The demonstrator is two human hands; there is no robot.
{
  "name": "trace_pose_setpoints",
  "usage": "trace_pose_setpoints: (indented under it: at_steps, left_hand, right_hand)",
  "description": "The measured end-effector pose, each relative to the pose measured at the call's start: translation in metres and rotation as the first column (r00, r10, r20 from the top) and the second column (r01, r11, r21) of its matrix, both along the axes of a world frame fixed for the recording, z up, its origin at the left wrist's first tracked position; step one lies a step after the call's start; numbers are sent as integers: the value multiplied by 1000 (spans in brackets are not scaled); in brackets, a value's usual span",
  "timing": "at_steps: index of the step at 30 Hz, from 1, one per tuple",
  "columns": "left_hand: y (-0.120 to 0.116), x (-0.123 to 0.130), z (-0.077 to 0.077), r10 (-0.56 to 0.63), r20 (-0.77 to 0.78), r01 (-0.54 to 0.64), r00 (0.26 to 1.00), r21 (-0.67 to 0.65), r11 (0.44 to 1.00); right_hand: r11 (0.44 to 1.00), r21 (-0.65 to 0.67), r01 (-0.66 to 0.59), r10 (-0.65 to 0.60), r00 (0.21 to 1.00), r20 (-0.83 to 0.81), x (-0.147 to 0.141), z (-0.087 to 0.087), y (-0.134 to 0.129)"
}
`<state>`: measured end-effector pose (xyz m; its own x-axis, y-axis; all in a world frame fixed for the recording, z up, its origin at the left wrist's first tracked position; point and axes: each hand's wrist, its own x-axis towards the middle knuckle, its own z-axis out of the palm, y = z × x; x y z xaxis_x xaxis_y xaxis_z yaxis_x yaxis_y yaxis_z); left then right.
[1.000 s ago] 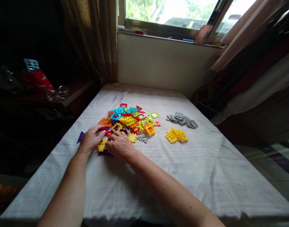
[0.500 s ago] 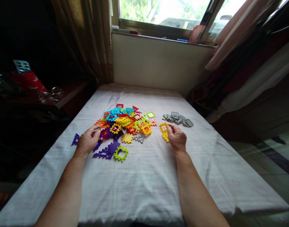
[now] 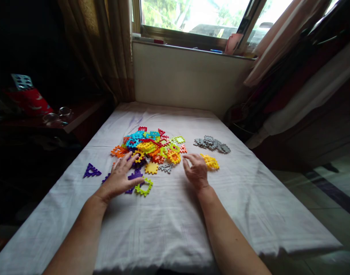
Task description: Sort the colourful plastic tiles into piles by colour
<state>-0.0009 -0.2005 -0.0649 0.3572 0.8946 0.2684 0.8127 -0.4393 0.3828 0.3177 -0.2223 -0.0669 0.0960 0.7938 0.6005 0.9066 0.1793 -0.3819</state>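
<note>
Spread fingers of my left hand (image 3: 120, 177) hover at the near left of a heap of colourful interlocking plastic tiles (image 3: 147, 147); nothing is in its grasp. Under and beside it are purple tiles (image 3: 136, 175) and a lime-green square frame tile (image 3: 144, 187). Empty too, my right hand (image 3: 196, 170) is between the heap and some yellow tiles (image 3: 211, 162), its fingers parted and pointing left. Closest to those fingertips is an orange-yellow tile (image 3: 174, 157) at the heap's edge. A purple triangle tile (image 3: 91, 170) lies apart on the left.
Grey tiles (image 3: 212, 143) form a small pile at the back right of the white cloth-covered table (image 3: 175, 229). On a side shelf at left are glasses (image 3: 58, 115) and a red container (image 3: 34, 102). Clothes hang at the right; a window is ahead.
My right hand has let go of the yellow tiles, which now lie on the cloth, and has moved left. My left hand has moved right over the purple tiles, its fingers spreading.
</note>
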Motion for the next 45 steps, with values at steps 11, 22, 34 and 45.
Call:
trace_pose_setpoints:
  at_steps: [11, 22, 34, 45]
  left_hand:
    - [-5, -2, -5, 7, -260, -26, 966, -71, 997]
    - [3, -15, 1, 167, -218, -183, 962, -54, 982]
    - [15, -18, -1, 293, 94, -304, 951, 135, 943]
    - [6, 5, -5, 238, -57, -229, 970, 124, 965]
  right_hand:
    - [882, -310, -355, 428, 879, 211, -83, 13, 0]
    - [871, -350, -345, 412, 900, 139, -85, 17, -7]
    - [993, -116, -18, 24, 999, 47, -11, 21, -9]
    - [846, -319, 427, -409, 904, 124, 69, 7, -28]
